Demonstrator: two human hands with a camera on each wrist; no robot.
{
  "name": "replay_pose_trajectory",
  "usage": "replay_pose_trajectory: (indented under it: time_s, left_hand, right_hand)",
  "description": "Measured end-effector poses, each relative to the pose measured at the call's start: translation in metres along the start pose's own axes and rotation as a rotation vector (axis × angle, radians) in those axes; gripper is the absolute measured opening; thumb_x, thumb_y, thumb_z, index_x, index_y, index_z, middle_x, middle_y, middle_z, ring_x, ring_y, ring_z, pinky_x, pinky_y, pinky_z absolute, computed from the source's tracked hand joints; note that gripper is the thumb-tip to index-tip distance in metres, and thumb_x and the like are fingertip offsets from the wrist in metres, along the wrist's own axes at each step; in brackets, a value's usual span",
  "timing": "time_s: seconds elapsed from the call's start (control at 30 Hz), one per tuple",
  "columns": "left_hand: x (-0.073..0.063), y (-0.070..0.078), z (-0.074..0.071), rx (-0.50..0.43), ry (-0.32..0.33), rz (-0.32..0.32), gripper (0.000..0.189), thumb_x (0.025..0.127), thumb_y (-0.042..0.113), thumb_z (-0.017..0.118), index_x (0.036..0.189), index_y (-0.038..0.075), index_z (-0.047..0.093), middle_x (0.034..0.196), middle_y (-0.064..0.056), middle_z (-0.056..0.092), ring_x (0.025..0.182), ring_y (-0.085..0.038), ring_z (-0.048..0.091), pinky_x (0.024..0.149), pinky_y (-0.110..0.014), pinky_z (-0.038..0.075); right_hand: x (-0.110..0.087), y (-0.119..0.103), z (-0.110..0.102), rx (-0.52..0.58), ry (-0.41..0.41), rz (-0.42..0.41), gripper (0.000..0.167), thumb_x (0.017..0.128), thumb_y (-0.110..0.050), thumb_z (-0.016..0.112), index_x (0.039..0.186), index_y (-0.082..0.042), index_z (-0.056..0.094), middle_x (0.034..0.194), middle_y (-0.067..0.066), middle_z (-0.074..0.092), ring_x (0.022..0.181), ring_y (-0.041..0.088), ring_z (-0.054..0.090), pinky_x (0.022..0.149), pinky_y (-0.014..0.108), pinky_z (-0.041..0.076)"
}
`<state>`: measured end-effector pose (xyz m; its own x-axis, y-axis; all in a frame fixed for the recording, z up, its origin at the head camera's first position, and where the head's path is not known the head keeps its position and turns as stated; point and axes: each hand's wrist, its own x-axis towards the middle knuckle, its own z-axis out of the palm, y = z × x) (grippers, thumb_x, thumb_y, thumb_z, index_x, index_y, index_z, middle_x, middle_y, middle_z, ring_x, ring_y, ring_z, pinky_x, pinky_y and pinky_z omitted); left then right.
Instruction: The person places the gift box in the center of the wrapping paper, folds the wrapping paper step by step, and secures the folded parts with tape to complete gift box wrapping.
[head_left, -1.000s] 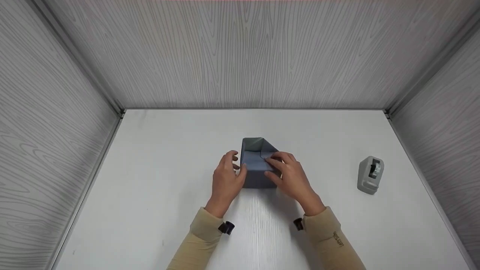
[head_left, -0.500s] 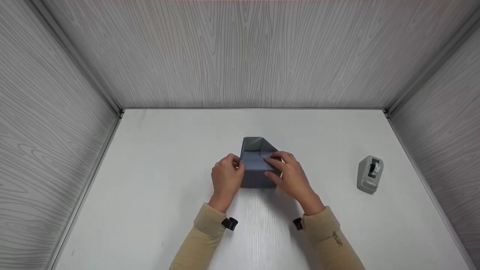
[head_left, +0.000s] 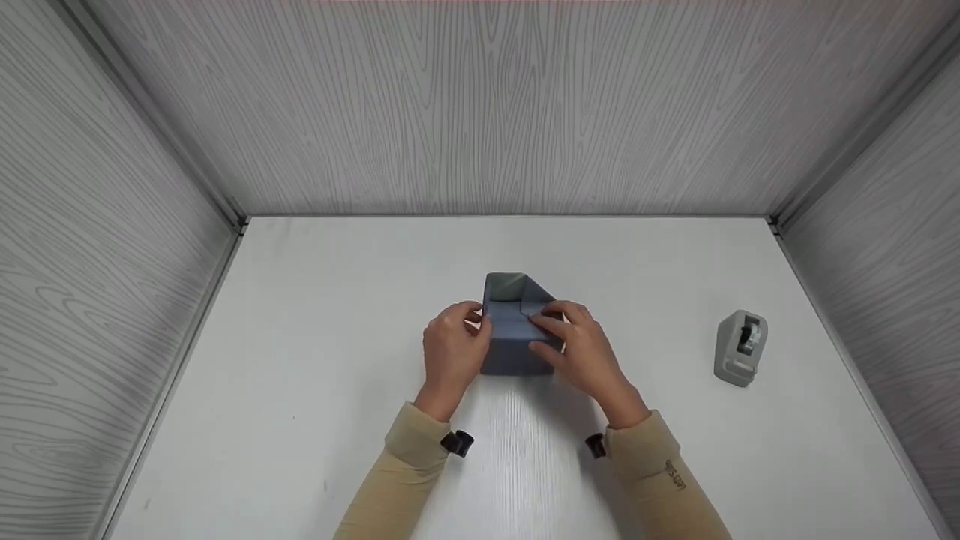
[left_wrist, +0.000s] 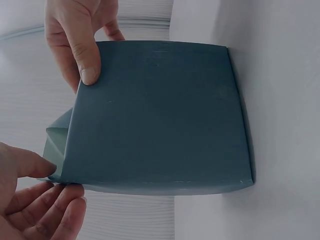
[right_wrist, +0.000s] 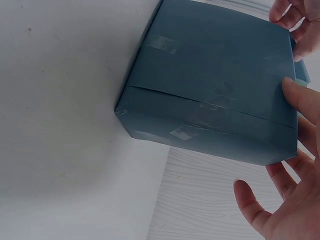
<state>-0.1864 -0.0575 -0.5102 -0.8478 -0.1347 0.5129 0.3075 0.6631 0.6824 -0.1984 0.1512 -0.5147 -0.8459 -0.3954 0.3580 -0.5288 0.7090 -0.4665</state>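
Note:
In the head view a blue paper box point(head_left: 517, 358) stands on the table, pale green inside at the back of its open top. My left hand point(head_left: 452, 351) pinches the top left edge, thumb and fingers on either side of the paper, as the left wrist view confirms at the box's lower left corner point(left_wrist: 62, 177). On the opposite side my right hand point(head_left: 589, 358) holds the upper right edge, with its thumb on the front and fingers over the top panel. Strips of clear tape point(right_wrist: 184, 132) show on the box in the right wrist view. Its underside is hidden.
To the right on the white table point(head_left: 315, 315) stands a grey tape dispenser point(head_left: 740, 349) with a roll in it. Wood-grain panels point(head_left: 480, 112) enclose the table at the back and both sides.
My left hand, its fingers apart beside the box a second ago, has closed on the left edge. The right hand keeps its place, and the box has barely shifted.

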Motion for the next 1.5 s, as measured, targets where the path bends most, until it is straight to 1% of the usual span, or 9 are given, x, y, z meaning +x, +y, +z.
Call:
replay_pose_trajectory:
  time_s: [0.13,0.27,0.53,0.77,0.9,1.07,1.2,1.33,1.5]
  left_hand:
    - [-0.003,0.001,-0.001,-0.049,-0.003,-0.009,0.015,0.083,0.002,0.071,0.097,0.000,0.073,0.080,-0.005,0.068,0.066,-0.011,0.066,0.059,-0.025,0.053]
    - [-0.003,0.001,-0.001,-0.074,0.011,-0.022,0.014,0.083,-0.001,0.069,0.096,-0.001,0.074,0.078,-0.005,0.067,0.068,-0.013,0.066,0.060,-0.027,0.054]
    - [-0.002,0.002,0.001,-0.032,0.026,-0.019,0.013,0.083,0.001,0.070,0.095,0.001,0.074,0.078,-0.004,0.068,0.067,-0.012,0.065,0.062,-0.029,0.054]
    - [0.000,0.003,0.002,0.005,0.031,-0.020,0.012,0.081,-0.002,0.069,0.093,0.000,0.073,0.077,-0.005,0.066,0.066,-0.014,0.066,0.060,-0.029,0.054]
    - [0.003,0.003,0.002,0.014,0.037,-0.009,0.008,0.083,0.000,0.069,0.090,0.000,0.073,0.075,-0.006,0.066,0.065,-0.014,0.065,0.059,-0.029,0.053]
    - [0.007,0.003,0.000,0.019,0.057,0.013,0.006,0.086,0.000,0.068,0.083,0.000,0.073,0.072,-0.006,0.066,0.062,-0.015,0.064,0.058,-0.032,0.052]
    - [0.010,0.001,0.000,0.024,0.052,0.017,0.006,0.086,0.002,0.068,0.081,0.002,0.072,0.067,-0.005,0.066,0.057,-0.014,0.062,0.056,-0.033,0.051]
    - [0.012,0.002,0.000,0.034,0.046,0.019,0.008,0.087,0.004,0.069,0.080,0.003,0.072,0.060,-0.003,0.063,0.050,-0.013,0.057,0.054,-0.034,0.048]
    - [0.016,0.002,0.001,0.055,0.043,0.022,0.009,0.088,0.005,0.068,0.080,0.003,0.070,0.056,-0.002,0.060,0.048,-0.013,0.055,0.052,-0.035,0.047]
  right_hand:
    - [0.000,0.001,0.000,0.000,0.002,-0.003,0.038,0.086,-0.023,0.078,0.121,-0.011,0.071,0.124,0.009,0.056,0.120,0.029,0.050,0.092,0.050,0.044]
    - [0.000,0.001,0.000,0.002,0.004,-0.009,0.038,0.087,-0.024,0.077,0.122,-0.010,0.071,0.124,0.010,0.056,0.121,0.029,0.050,0.093,0.049,0.044]
    - [-0.001,0.003,0.001,0.005,0.000,-0.006,0.038,0.087,-0.024,0.077,0.121,-0.011,0.071,0.124,0.009,0.056,0.120,0.029,0.050,0.093,0.049,0.044]
    - [-0.001,0.002,0.001,0.010,0.002,-0.002,0.038,0.086,-0.024,0.078,0.121,-0.010,0.071,0.125,0.009,0.056,0.121,0.029,0.049,0.090,0.050,0.045]
    - [-0.001,0.001,0.000,0.010,-0.001,0.000,0.038,0.087,-0.025,0.077,0.122,-0.010,0.071,0.126,0.009,0.056,0.122,0.030,0.049,0.089,0.051,0.045]
    - [-0.001,0.001,0.000,-0.009,-0.001,-0.001,0.038,0.088,-0.027,0.076,0.122,-0.011,0.071,0.126,0.009,0.055,0.122,0.030,0.049,0.088,0.051,0.045]
    - [-0.001,0.002,0.000,-0.005,0.001,0.003,0.038,0.088,-0.026,0.076,0.123,-0.011,0.071,0.126,0.010,0.056,0.122,0.030,0.049,0.090,0.051,0.045]
    - [-0.001,0.002,0.000,0.000,0.001,0.006,0.038,0.088,-0.027,0.076,0.122,-0.011,0.071,0.126,0.010,0.056,0.122,0.030,0.049,0.091,0.051,0.045]
    - [0.000,0.002,0.000,-0.019,0.000,0.009,0.038,0.088,-0.028,0.076,0.122,-0.012,0.071,0.126,0.009,0.056,0.122,0.031,0.050,0.089,0.052,0.045]
